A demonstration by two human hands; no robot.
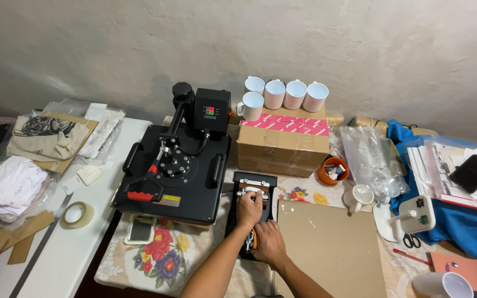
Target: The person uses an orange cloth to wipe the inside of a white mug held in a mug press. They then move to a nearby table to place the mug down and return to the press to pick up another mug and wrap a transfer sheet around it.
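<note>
I saw my left hand (249, 208) resting on the white mug (251, 191) clamped in the small black mug press (254, 212), its fingers (254, 200) curled together over the mug's near side. My right hand (268, 241) sat nearer, fingers closed around the press's lever; the grip itself was partly hidden. The press lay on the floral-clothed tabletop (161, 259), just right of the large black flat heat press (175, 168) and left of a brown cardboard sheet (329, 248). A cardboard box (282, 146) stood beyond.
</note>
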